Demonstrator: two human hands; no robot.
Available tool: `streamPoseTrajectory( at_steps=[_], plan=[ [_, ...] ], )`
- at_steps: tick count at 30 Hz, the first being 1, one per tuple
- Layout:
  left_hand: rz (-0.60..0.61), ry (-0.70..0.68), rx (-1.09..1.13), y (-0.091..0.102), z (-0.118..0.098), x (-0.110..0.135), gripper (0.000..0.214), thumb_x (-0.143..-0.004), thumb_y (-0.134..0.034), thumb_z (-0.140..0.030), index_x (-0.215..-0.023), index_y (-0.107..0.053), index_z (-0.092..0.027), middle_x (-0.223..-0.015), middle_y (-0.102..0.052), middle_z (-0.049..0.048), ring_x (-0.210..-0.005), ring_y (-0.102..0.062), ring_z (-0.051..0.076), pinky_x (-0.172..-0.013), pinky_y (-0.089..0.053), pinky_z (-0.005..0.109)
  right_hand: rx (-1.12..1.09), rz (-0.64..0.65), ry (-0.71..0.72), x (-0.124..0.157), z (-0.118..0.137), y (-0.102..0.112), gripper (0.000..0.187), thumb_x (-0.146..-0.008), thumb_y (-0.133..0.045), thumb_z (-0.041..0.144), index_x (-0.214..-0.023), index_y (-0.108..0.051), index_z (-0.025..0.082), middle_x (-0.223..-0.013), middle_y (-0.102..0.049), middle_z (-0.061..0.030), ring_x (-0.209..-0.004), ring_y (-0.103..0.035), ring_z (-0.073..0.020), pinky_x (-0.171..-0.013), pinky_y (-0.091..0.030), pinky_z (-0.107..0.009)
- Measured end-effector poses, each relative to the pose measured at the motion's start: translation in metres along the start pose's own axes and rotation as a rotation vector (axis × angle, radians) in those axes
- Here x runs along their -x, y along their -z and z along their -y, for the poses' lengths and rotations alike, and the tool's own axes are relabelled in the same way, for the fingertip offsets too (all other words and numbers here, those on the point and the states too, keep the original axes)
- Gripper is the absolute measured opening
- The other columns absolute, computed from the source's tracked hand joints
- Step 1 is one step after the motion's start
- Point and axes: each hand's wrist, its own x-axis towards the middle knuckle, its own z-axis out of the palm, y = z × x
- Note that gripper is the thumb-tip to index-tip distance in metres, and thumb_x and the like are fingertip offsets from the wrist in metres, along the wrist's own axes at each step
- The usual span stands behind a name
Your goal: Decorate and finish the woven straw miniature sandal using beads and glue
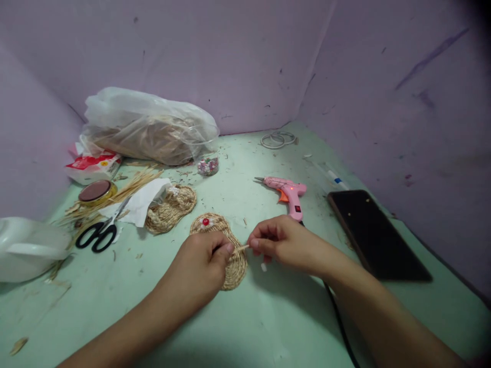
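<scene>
Two hands are pinching one short straw strand [242, 248] between them. The left hand [201, 266] is closing thumb and forefinger on one end, and the right hand [282, 243] is gripping the other end with narrow fingertips. The strand is sitting just over the woven straw sole [236, 271], which is lying flat under the left hand's fingers; contact unclear. The strand is looking light, thin and snappable, so it is probably best pinched gently at the ends. The sole is seeming light, rough and bendy, with the edge offering a grip. A pink glue gun [287, 191] is lying just beyond the right hand, and scissors [97, 235] are lying well left of the left hand.
</scene>
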Motion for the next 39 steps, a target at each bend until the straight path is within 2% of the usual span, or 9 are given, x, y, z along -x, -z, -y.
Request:
streamPoseTrajectory(
  at_steps=[3,5,10,14,20,22,28,33,39],
  plan=[
    [-0.001,0.014,0.036,-0.002,0.005,-0.002,0.029,-0.079,-0.043,-0.031,-0.052,-0.039,-0.019,-0.05,-0.037,-0.0044,-0.051,-0.035,0.012,-0.048,-0.025,0.024,0.273,-0.123,-0.045,0.001,-0.001,0.001,0.016,-0.07,-0.057,0.028,-0.061,-0.065,0.017,-0.052,-0.062,-0.0032,-0.046,-0.05,-0.0123,-0.043,-0.031,-0.023],
    [0.024,0.019,0.057,-0.002,0.008,-0.003,0.03,-0.078,-0.044,-0.032,-0.052,-0.039,-0.019,-0.05,-0.037,-0.0045,-0.051,-0.034,0.011,-0.049,-0.025,0.024,0.388,-0.119,-0.061,0.001,0.001,-0.003,0.018,-0.067,-0.06,0.033,-0.06,-0.067,0.019,-0.053,-0.064,-0.0045,-0.047,-0.051,-0.014,-0.043,-0.029,-0.025],
    [0.045,0.043,0.089,-0.006,0.016,-0.007,0.03,-0.078,-0.045,-0.032,-0.052,-0.038,-0.018,-0.05,-0.036,-0.005,-0.05,-0.033,0.011,-0.048,-0.025,0.024,0.474,-0.163,-0.053,0.001,0.004,-0.018,0.013,-0.063,-0.063,0.032,-0.062,-0.069,0.021,-0.059,-0.067,-0.0044,-0.053,-0.055,-0.0165,-0.046,-0.031,-0.027],
    [0.033,0.051,0.119,-0.01,0.02,-0.009,0.028,-0.078,-0.045,-0.032,-0.054,-0.042,-0.018,-0.049,-0.043,-0.004,-0.049,-0.04,0.011,-0.047,-0.028,0.024,0.339,-0.194,-0.031,-0.003,-0.003,-0.024,0.01,-0.063,-0.056,0.02,-0.06,-0.065,0.019,-0.058,-0.066,-0.0041,-0.052,-0.055,-0.015,-0.046,-0.034,-0.025],
    [0.039,0.104,0.228,-0.009,0.024,-0.013,0.024,-0.076,-0.046,-0.033,-0.057,-0.045,-0.018,-0.045,-0.046,-0.0044,-0.043,-0.043,0.011,-0.044,-0.03,0.023,-0.31,-0.154,-0.149,-0.015,-0.005,-0.026,0.019,-0.058,-0.057,0.004,-0.072,-0.056,0.017,-0.054,-0.06,0.0022,-0.046,-0.052,-0.0093,-0.046,-0.042,-0.021],
    [0.045,0.109,0.223,-0.008,0.025,-0.014,0.024,-0.076,-0.046,-0.033,-0.057,-0.046,-0.018,-0.043,-0.045,-0.0047,-0.042,-0.042,0.011,-0.043,-0.029,0.023,-0.42,-0.131,-0.219,-0.016,-0.003,-0.026,0.019,-0.059,-0.059,0.004,-0.074,-0.055,0.016,-0.053,-0.058,0.0035,-0.046,-0.053,-0.0087,-0.047,-0.045,-0.021],
    [0.064,0.067,0.138,-0.007,0.022,-0.011,0.027,-0.078,-0.043,-0.033,-0.055,-0.048,-0.018,-0.047,-0.049,-0.0024,-0.046,-0.042,0.011,-0.046,-0.029,0.023,-0.328,-0.122,-0.23,-0.015,-0.002,-0.026,0.005,-0.063,-0.062,0.011,-0.064,-0.058,0.015,-0.049,-0.058,0.0027,-0.045,-0.054,-0.009,-0.047,-0.048,-0.021],
    [0.04,0.065,0.054,-0.008,0.022,-0.009,0.026,-0.074,-0.045,-0.031,-0.052,-0.047,-0.018,-0.049,-0.047,-0.0024,-0.048,-0.04,0.012,-0.046,-0.028,0.024,-0.232,-0.117,-0.208,-0.017,-0.005,-0.027,0.008,-0.058,-0.059,0.008,-0.057,-0.058,0.016,-0.044,-0.057,0.0034,-0.04,-0.05,-0.0078,-0.042,-0.045,-0.02],
    [0.032,0.106,-0.022,-0.011,0.019,-0.008,0.023,-0.068,-0.046,-0.025,-0.046,-0.045,-0.019,-0.047,-0.043,-0.0029,-0.048,-0.038,0.012,-0.046,-0.027,0.025,-0.309,-0.096,-0.246,-0.019,-0.003,-0.024,0.01,-0.058,-0.056,0.005,-0.055,-0.059,0.015,-0.046,-0.057,0.0033,-0.044,-0.054,-0.0077,-0.046,-0.048,-0.018]
  ],
)
